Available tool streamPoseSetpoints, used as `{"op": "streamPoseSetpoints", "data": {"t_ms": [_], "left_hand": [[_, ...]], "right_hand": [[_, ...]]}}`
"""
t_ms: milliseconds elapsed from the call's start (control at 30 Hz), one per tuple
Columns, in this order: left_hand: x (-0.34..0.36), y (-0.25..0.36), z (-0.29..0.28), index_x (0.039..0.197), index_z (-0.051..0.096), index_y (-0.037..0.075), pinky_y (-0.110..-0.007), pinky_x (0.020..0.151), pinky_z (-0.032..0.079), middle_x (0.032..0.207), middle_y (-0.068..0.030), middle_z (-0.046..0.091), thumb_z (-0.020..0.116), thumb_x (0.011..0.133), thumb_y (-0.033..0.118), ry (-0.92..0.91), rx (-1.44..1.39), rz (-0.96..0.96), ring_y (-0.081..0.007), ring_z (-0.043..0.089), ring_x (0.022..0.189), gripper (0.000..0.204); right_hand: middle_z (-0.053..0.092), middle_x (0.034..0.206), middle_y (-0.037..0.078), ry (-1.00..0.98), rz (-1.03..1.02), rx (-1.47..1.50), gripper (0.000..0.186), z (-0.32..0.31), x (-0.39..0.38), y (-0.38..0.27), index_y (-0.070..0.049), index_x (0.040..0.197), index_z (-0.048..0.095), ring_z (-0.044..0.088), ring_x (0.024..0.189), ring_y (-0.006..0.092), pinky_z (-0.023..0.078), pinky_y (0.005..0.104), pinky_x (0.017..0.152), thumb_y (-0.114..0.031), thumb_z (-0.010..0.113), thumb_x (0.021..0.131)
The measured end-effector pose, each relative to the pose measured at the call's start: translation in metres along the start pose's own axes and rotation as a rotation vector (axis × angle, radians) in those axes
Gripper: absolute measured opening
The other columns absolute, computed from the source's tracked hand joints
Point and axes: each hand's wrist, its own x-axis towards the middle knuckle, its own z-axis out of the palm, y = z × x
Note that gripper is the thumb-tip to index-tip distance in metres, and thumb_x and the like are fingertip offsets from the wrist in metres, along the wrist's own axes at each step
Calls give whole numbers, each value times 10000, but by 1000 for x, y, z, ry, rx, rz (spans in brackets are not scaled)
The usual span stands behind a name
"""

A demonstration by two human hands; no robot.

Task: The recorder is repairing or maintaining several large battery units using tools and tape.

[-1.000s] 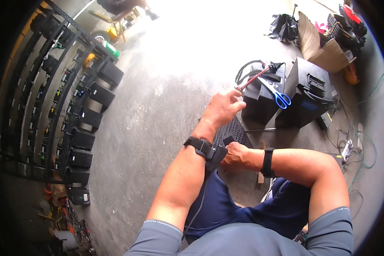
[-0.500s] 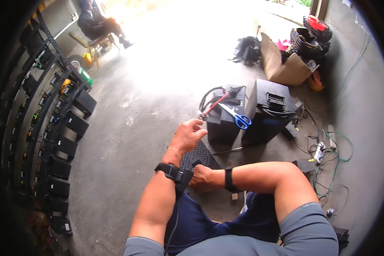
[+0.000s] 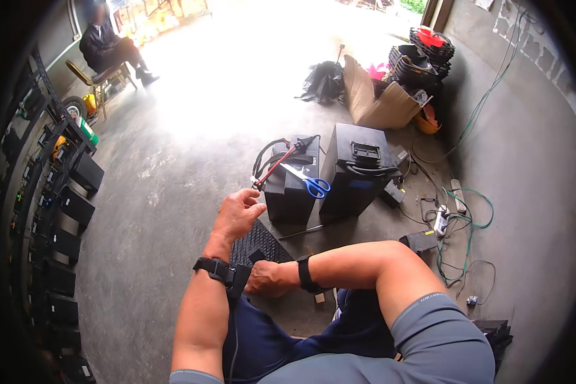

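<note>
My left hand [image 3: 237, 214] hovers over the near left corner of a black box [image 3: 291, 205], thumb and fingers apart, close to the end of the cable there. Lower down, my right hand [image 3: 270, 278] is closed at the near edge of a black textured mat [image 3: 262, 240]. A small black piece [image 3: 256, 255] shows by its knuckles; whatever those fingers hold is hidden. On top of the box lie scissors [image 3: 317, 187] with blue handles, a red cable [image 3: 278, 168] and black cables [image 3: 260, 157].
A taller black box [image 3: 352, 185] with a handle stands to the right. Beyond it are a cardboard box [image 3: 387, 105], power strips [image 3: 441, 221] and a tangled green cable [image 3: 470, 243]. Racks of black units [image 3: 64, 211] line the left wall. A person [image 3: 105, 48] sits at the far left.
The whole view has shifted, so my hands and the boxes appear farther left. Both hands keep nearly the same pose and place beside the boxes.
</note>
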Motion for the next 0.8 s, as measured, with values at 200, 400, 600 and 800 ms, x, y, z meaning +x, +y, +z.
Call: {"op": "streamPoseSetpoints", "data": {"t_ms": [200, 400, 600, 800], "left_hand": [[2, 0, 2, 1137, 655, -35, -318, 754, 552, 942, -163, 723, 734, 831, 156, 1, -2, 19, -202, 690, 836, 369], [0, -6, -1, 1136, 661, -22, -326, 763, 554, 940, -168, 721, 742, 821, 192, 20, 51, 1, -215, 695, 848, 389], [7, -8, 4, 1124, 667, 0, -323, 726, 549, 906, -129, 716, 753, 816, 220, 4, 115, 16, -187, 680, 823, 388], [7, -5, 10, 1122, 679, 19, -365, 820, 546, 936, -177, 724, 742, 787, 259, 6, 128, 22, -271, 708, 874, 417]], "right_hand": [[703, 842, 122, -9, 43, -22, 162, -8, -6, -1, -31, 908, 650, 697, 856, 307, 537, 389, 723, -154, 550, 877], [696, 802, 100, -62, 19, -61, 145, -12, 5, -4, -41, 848, 659, 701, 833, 296, 540, 396, 700, -176, 610, 823], [661, 708, 68, 172, -30, -51, 141, 40, 9, 8, -117, 766, 609, 683, 697, 239, 500, 369, 563, -211, 559, 858], [651, 997, 72, 463, -165, 29, 231, 58, 16, 28, -69, 1012, 645, 659, 851, 235, 515, 360, 588, -83, 586, 789]]}}
